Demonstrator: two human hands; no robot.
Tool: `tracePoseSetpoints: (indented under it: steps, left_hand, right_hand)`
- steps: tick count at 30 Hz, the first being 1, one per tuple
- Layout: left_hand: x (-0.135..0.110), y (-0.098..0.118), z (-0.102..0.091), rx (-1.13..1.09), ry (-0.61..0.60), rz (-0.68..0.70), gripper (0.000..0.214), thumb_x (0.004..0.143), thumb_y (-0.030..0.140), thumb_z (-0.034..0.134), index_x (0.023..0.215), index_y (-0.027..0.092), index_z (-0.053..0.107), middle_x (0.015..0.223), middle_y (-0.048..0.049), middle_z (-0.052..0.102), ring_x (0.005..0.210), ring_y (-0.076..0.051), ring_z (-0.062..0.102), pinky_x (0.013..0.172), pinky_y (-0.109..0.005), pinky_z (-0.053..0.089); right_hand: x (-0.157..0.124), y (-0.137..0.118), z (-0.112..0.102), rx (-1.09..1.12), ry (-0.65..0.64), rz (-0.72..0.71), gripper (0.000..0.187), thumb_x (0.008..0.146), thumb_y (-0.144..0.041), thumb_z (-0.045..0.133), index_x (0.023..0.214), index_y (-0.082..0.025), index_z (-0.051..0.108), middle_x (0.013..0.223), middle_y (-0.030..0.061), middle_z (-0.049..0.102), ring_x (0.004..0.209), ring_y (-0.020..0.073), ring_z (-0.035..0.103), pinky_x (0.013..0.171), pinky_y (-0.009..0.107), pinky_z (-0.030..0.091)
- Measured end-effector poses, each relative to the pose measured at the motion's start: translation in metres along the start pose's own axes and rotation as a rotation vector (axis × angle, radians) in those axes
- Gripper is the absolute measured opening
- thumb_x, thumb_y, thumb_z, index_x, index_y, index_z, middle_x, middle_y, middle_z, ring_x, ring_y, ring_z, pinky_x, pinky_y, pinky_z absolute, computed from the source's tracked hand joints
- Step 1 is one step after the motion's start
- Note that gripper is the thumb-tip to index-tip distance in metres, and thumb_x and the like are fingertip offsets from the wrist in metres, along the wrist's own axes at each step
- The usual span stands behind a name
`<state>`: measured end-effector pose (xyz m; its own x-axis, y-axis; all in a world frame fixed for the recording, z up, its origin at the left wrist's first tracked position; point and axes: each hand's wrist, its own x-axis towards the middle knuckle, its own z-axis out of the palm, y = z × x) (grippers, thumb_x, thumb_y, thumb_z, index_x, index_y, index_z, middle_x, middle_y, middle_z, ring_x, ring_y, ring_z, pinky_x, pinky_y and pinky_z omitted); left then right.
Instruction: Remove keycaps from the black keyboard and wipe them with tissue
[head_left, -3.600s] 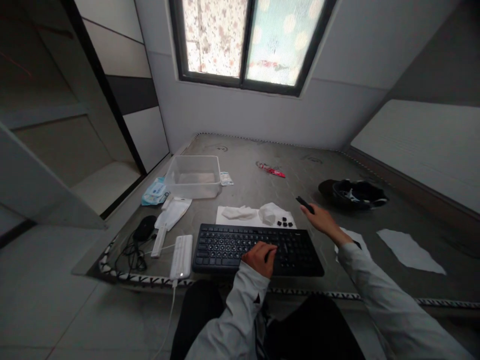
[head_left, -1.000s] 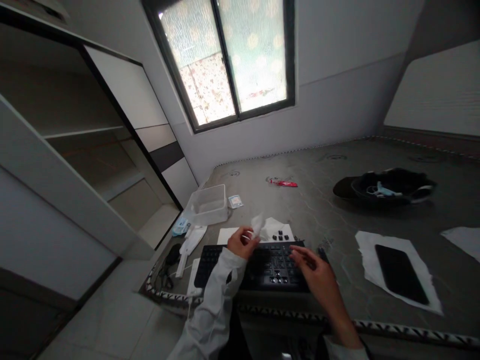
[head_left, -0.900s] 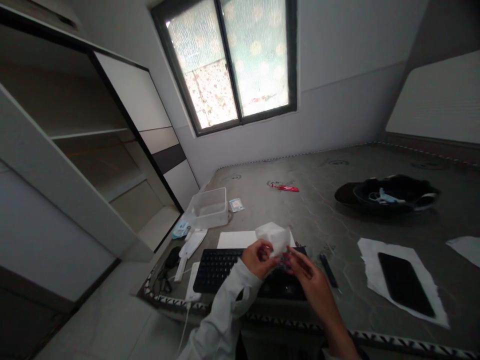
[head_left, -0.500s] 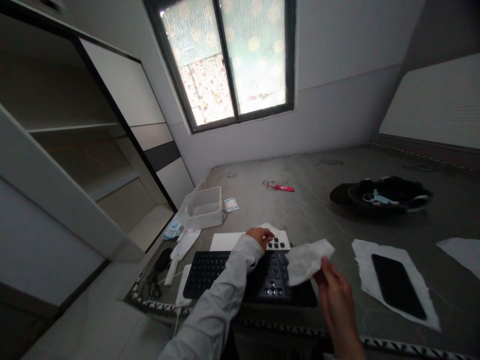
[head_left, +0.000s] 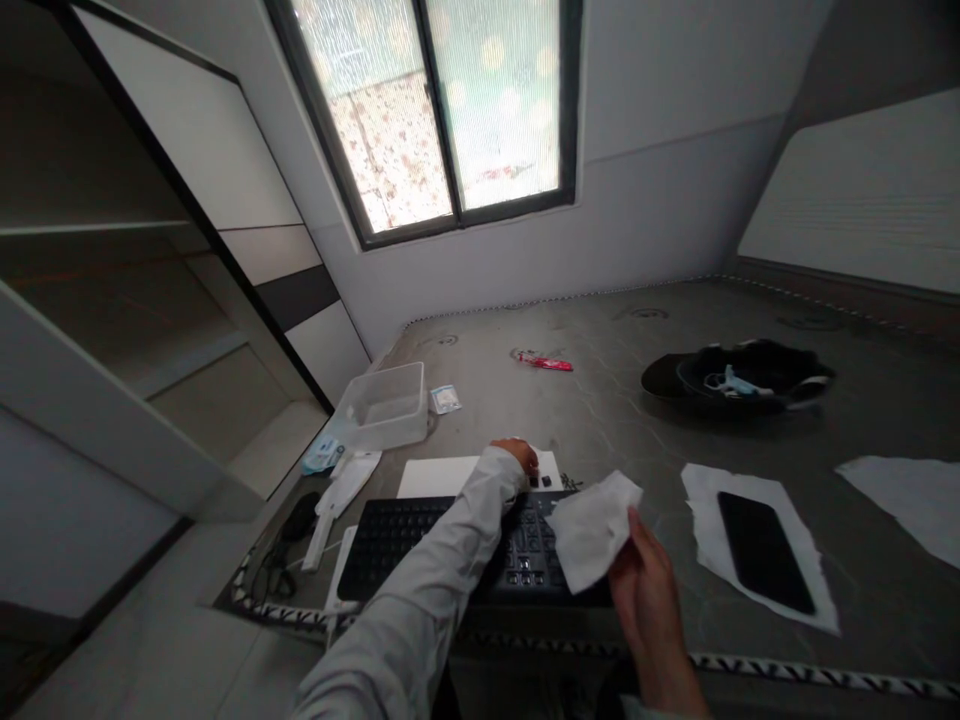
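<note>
A grey mattress (head_left: pixel 615 420) filled the view under a window (head_left: pixel 450 110), and everything lay on it. Nearest the front edge was a black keyboard (head_left: pixel 405 535), its middle hidden by the pale sleeve (head_left: pixel 420 610) that crossed over it. Well apart on the right sat a black cap (head_left: pixel 675 378), and on the far left a clear tub (head_left: pixel 379 410). A ragged white sheet (head_left: pixel 701 510) to the right of the keyboard carried a dark phone (head_left: pixel 765 550). White paper (head_left: pixel 439 477) lay just behind the keyboard, a mouse (head_left: pixel 300 515) to its left, a red wrapper (head_left: pixel 544 361) farther back and a small packet (head_left: pixel 445 400) beside the tub. A few black keycaps (head_left: pixel 541 481) sat on the paper's right end. The left hand (head_left: pixel 517 455) reached across the keyboard, knuckles up, fingers bent down at the keycaps; whether they pinched one could not be told. The right hand (head_left: pixel 649 600) was raised above the keyboard's right end, thumb and fingers pinching the lower corner of a white wipe (head_left: pixel 592 525), which stood up from it and covered some keys.
</note>
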<state>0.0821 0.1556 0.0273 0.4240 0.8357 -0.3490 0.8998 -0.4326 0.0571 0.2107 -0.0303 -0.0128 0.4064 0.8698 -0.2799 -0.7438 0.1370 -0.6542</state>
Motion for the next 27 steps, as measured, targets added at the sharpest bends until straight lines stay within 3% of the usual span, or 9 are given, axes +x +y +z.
tracePoseSetpoints:
  steps: [5, 10, 13, 18, 23, 27]
  left_hand:
    - [-0.002, 0.001, 0.003, 0.012, 0.045, -0.028, 0.028, 0.079, 0.038, 0.066, 0.107, 0.033, 0.071, 0.122, -0.0064, 0.066, 0.109, -0.028, 0.062, 0.087, -0.035, 0.05]
    - [-0.029, 0.003, -0.006, -0.018, 0.22, -0.054, 0.032, 0.093, 0.039, 0.045, 0.12, 0.035, 0.063, 0.125, -0.0037, 0.063, 0.109, -0.024, 0.062, 0.085, -0.036, 0.05]
    - [-0.06, 0.007, -0.015, -0.052, 0.336, -0.082, 0.033, 0.096, 0.042, 0.039, 0.121, 0.034, 0.06, 0.126, -0.002, 0.063, 0.106, -0.023, 0.063, 0.081, -0.034, 0.051]
    - [-0.126, 0.013, -0.037, -0.184, 0.546, -0.087, 0.027, 0.096, 0.037, 0.043, 0.113, 0.028, 0.061, 0.107, -0.0031, 0.071, 0.092, -0.021, 0.068, 0.072, -0.03, 0.05]
    - [-0.197, 0.014, -0.042, -0.364, 0.798, 0.118, 0.019, 0.092, 0.031, 0.051, 0.106, 0.023, 0.062, 0.103, -0.001, 0.071, 0.089, -0.016, 0.066, 0.074, -0.024, 0.049]
    - [-0.25, 0.018, -0.031, -0.516, 0.878, 0.21, 0.019, 0.085, 0.029, 0.063, 0.103, 0.022, 0.065, 0.099, 0.0, 0.072, 0.073, -0.012, 0.065, 0.072, -0.022, 0.05]
  right_hand:
    - [0.002, 0.0, -0.003, 0.007, 0.029, -0.003, 0.035, 0.074, -0.044, 0.074, 0.097, -0.019, 0.069, 0.096, 0.0038, 0.073, 0.092, 0.0229, 0.068, 0.087, 0.035, 0.055]
    - [0.004, -0.005, -0.006, -0.005, 0.061, -0.054, 0.037, 0.074, -0.044, 0.073, 0.099, -0.018, 0.069, 0.098, 0.0052, 0.072, 0.097, 0.0226, 0.067, 0.085, 0.032, 0.055]
    - [0.002, -0.011, -0.008, -0.011, 0.086, -0.11, 0.041, 0.073, -0.044, 0.073, 0.104, -0.018, 0.069, 0.101, 0.0051, 0.072, 0.101, 0.0222, 0.065, 0.086, 0.031, 0.055]
    - [-0.013, -0.014, 0.0, 0.034, 0.085, -0.087, 0.034, 0.072, -0.039, 0.076, 0.1, -0.021, 0.07, 0.102, 0.0019, 0.072, 0.098, 0.0184, 0.066, 0.084, 0.027, 0.055]
    - [-0.045, -0.01, 0.022, -0.078, -0.047, -0.112, 0.032, 0.071, -0.042, 0.077, 0.093, -0.019, 0.072, 0.096, 0.0041, 0.073, 0.09, 0.021, 0.067, 0.08, 0.031, 0.056]
    - [-0.084, -0.004, 0.041, -0.141, -0.171, -0.087, 0.036, 0.066, -0.046, 0.079, 0.087, -0.018, 0.074, 0.089, 0.0069, 0.074, 0.085, 0.0243, 0.068, 0.075, 0.035, 0.056]
